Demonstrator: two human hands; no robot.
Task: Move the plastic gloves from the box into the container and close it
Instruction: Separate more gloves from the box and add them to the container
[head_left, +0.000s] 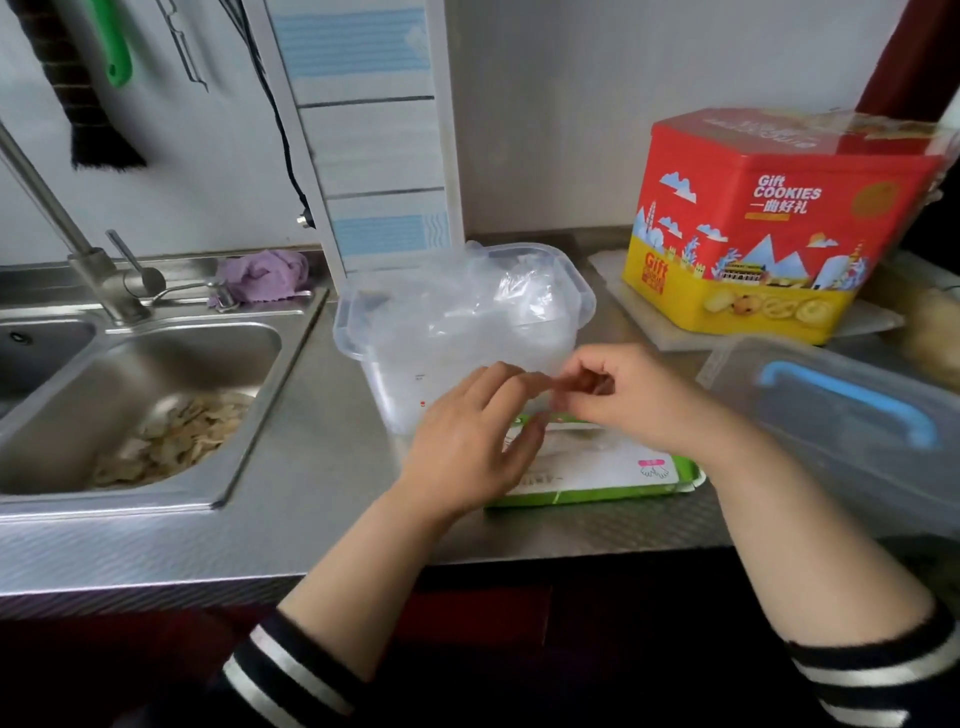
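Already the clear container (462, 332) on the steel counter (311, 467) bulges with plastic gloves (467, 296); its lid (852, 415) waits right. Over the green box (597, 473), the left hand (467, 436) hovers relaxed while the right hand (623, 395) pinches something filmy, probably gloves; best lift them clear, press them down inside

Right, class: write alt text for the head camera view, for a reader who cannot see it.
Two hands, left hand and right hand, meet over a green-and-white glove box on a steel counter, fingers pinching at something unclear. Behind stands an open clear container stuffed with plastic gloves; its lid lies right, a sink left.
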